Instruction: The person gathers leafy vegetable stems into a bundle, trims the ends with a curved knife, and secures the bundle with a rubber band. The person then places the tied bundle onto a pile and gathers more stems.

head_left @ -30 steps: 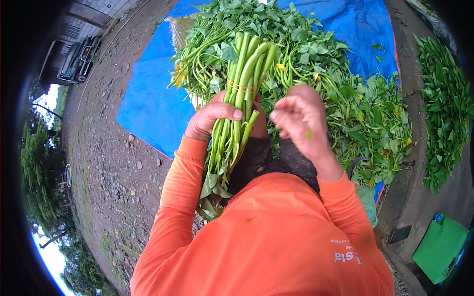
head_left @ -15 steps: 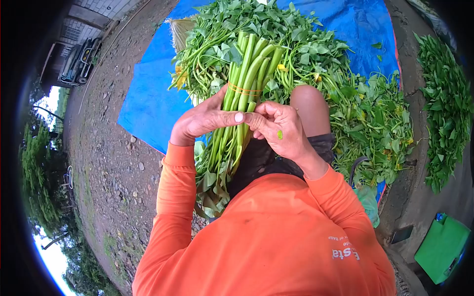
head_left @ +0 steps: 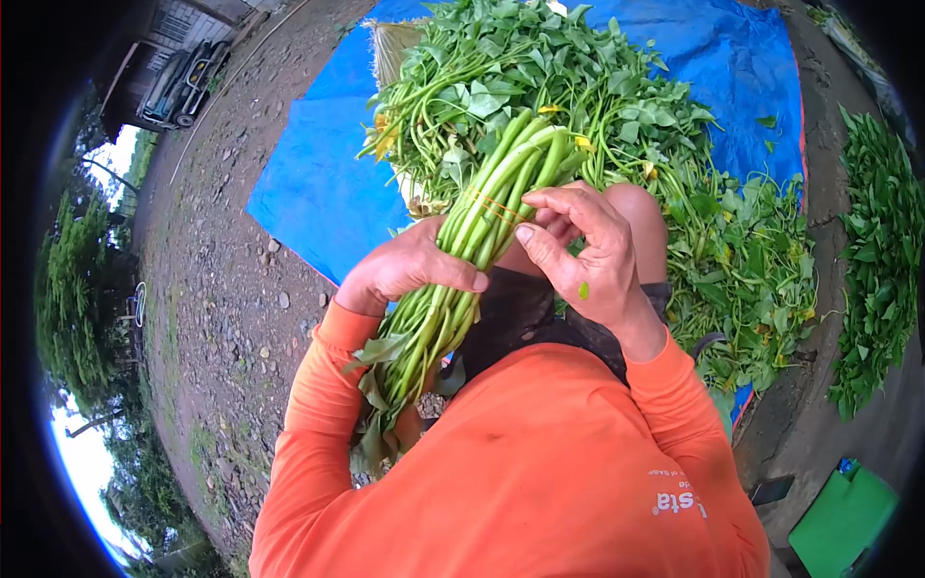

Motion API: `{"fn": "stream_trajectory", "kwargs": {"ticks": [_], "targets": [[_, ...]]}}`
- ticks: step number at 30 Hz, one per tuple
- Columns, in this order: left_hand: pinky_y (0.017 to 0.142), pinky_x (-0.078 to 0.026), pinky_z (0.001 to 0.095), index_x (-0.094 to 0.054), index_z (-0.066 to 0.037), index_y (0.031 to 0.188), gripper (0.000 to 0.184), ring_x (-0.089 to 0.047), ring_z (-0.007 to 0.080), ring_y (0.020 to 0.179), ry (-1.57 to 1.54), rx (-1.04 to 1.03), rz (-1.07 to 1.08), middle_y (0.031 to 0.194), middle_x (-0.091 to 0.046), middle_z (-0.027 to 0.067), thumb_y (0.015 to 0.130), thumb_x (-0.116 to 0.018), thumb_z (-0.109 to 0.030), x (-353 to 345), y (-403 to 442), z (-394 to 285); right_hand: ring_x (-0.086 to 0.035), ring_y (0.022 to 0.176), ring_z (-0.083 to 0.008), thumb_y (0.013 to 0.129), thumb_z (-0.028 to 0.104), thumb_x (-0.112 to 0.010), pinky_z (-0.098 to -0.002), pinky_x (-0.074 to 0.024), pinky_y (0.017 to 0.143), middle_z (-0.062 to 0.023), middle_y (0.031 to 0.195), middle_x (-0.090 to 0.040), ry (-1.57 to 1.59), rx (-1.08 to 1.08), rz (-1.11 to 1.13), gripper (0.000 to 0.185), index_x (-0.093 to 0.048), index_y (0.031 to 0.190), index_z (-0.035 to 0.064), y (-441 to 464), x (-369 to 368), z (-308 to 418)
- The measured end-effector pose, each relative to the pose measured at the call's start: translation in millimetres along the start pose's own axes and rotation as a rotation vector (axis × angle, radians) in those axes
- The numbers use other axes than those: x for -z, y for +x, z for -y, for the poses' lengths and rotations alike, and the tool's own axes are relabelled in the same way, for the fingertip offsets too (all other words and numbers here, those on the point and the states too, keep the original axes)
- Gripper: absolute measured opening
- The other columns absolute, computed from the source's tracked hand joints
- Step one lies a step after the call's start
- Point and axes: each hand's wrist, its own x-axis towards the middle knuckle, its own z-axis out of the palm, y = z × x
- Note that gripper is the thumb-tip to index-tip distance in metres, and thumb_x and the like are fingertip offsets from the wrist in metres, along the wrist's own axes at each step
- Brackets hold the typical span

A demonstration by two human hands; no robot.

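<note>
A bundle of leafy green vegetable stems (head_left: 500, 183) slants in front of me, cut ends up and away, leaves hanging toward my lap. An orange rubber band (head_left: 493, 206) circles its upper part. My left hand (head_left: 416, 265) is closed around the bundle below the band, thumb across the front. Beside the band on the right is my right hand (head_left: 586, 250), thumb and forefinger apart and the other fingers curled. Its fingertips are close to the stems; whether they touch the band I cannot tell. A bit of green leaf sticks to this hand.
A large heap of leafy stems (head_left: 549, 72) lies on a blue tarp (head_left: 308, 178), spreading down to the right past my knee. More greens (head_left: 877, 260) lie on the ground at far right. A green flat object (head_left: 843, 520) is at lower right. Stony ground (head_left: 231, 318) stretches left.
My right hand has moved off my left thumb and up toward the rubber band, its thumb and forefinger parting. The bundle has tilted further to the right at its top.
</note>
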Motion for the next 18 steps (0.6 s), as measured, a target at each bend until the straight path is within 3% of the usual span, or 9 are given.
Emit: {"fn": "stream_trajectory", "kwargs": {"ticks": [2, 3, 6, 10, 12, 14, 16, 17, 18], "targets": [[0.098, -0.055, 0.0335, -0.064, -0.002, 0.143, 0.071, -0.066, 0.0158, 0.106, 0.004, -0.033, 0.087, 0.114, -0.071, 0.0022, 0.078, -0.089, -0.013, -19.3, 24.1, 17.7, -0.07, 0.073, -0.0222, 0.09, 0.004, -0.082, -0.0352, -0.0566, 0.065, -0.0084, 0.091, -0.067, -0.233, 0.078, -0.007, 0.02, -0.076, 0.109, -0.0007, -5.9, 15.2, 5.6], [0.1, -0.053, 0.0334, -0.061, -0.003, 0.146, 0.074, -0.065, 0.0176, 0.109, -0.025, -0.061, 0.059, 0.119, -0.071, 0.0033, 0.078, -0.089, -0.012, -29.4, 34.6, 25.1, -0.069, 0.078, -0.0289, 0.088, 0.004, -0.082, -0.0387, -0.0573, 0.067, -0.0101, 0.091, -0.066, -0.421, 0.178, -0.023, 0.021, -0.077, 0.108, 0.0006, -10.0, 23.5, 2.0], [0.102, -0.051, 0.0326, -0.059, -0.002, 0.147, 0.075, -0.063, 0.0186, 0.114, -0.033, -0.161, 0.079, 0.123, -0.069, 0.0046, 0.078, -0.088, -0.011, -57.5, 58.7, 28.7, -0.067, 0.081, -0.0303, 0.087, 0.005, -0.081, -0.0418, -0.057, 0.07, -0.0097, 0.089, -0.064, -0.704, 0.181, -0.033, 0.019, -0.078, 0.106, 0.0015, -30.6, 38.3, 4.0], [0.1, -0.051, 0.033, -0.06, 0.002, 0.142, 0.07, -0.061, 0.0173, 0.115, -0.067, -0.162, 0.148, 0.122, -0.066, 0.0056, 0.078, -0.086, -0.009, -68.5, 80.0, 40.4, -0.066, 0.086, -0.0313, 0.092, 0.004, -0.074, -0.0439, -0.0553, 0.071, -0.0113, 0.09, -0.062, -0.831, 0.104, -0.061, 0.009, -0.07, 0.1, 0.0026, -46.6, 39.0, -13.1], [0.094, -0.053, 0.0325, -0.062, 0.002, 0.137, 0.064, -0.063, 0.0168, 0.104, -0.041, -0.123, 0.098, 0.115, -0.067, 0.0047, 0.078, -0.085, -0.009, -71.4, 85.5, 48.6, -0.066, 0.088, -0.0368, 0.095, 0.003, -0.071, -0.0465, -0.0543, 0.074, -0.0152, 0.091, -0.063, -0.615, 0.017, -0.065, 0.006, -0.067, 0.099, 0.002, -42.0, 44.5, -30.9], [0.091, -0.054, 0.032, -0.064, 0.002, 0.133, 0.059, -0.064, 0.0167, 0.099, -0.043, 0.014, 0.077, 0.111, -0.068, 0.0041, 0.079, -0.084, -0.01, -69.9, 81.6, 40.1, -0.066, 0.087, -0.0382, 0.097, 0.007, -0.071, -0.0448, -0.0542, 0.076, -0.0168, 0.092, -0.064, -0.172, -0.283, 0.032, 0.007, -0.067, 0.1, 0.0011, -33.0, 49.4, -4.3], [0.09, -0.054, 0.0325, -0.065, 0.001, 0.128, 0.053, -0.065, 0.0163, 0.098, -0.029, -0.205, 0.012, 0.111, -0.07, 0.0053, 0.08, -0.083, -0.01, -72.0, 84.9, 44.8, -0.067, 0.084, -0.0361, 0.099, 0.01, -0.07, -0.0429, -0.0538, 0.077, -0.0166, 0.092, -0.066, -0.148, -0.152, 0.303, 0.011, -0.068, 0.101, -0.0001, -31.0, 46.6, 17.0], [0.092, -0.054, 0.0325, -0.064, 0.001, 0.133, 0.058, -0.065, 0.0163, 0.101, -0.084, -0.205, 0.033, 0.114, -0.07, 0.0054, 0.079, -0.083, -0.009, -65.5, 82.4, 46.8, -0.067, 0.081, -0.0336, 0.102, 0.013, -0.069, -0.043, -0.0534, 0.076, -0.0152, 0.089, -0.066, -0.245, -0.137, 0.424, 0.013, -0.068, 0.102, -0.0001, -34.7, 49.6, 17.2], [0.094, -0.054, 0.0325, -0.063, 0.0, 0.137, 0.062, -0.065, 0.0164, 0.104, -0.134, -0.206, 0.055, 0.117, -0.07, 0.0056, 0.078, -0.084, -0.009, -60.1, 77.5, 38.8, -0.067, 0.082, -0.0326, 0.102, 0.013, -0.069, -0.0429, -0.0535, 0.076, -0.0152, 0.089, -0.067, -0.249, -0.267, 0.436, 0.014, -0.068, 0.102, -0.0003, -34.0, 58.2, 11.8]]}}
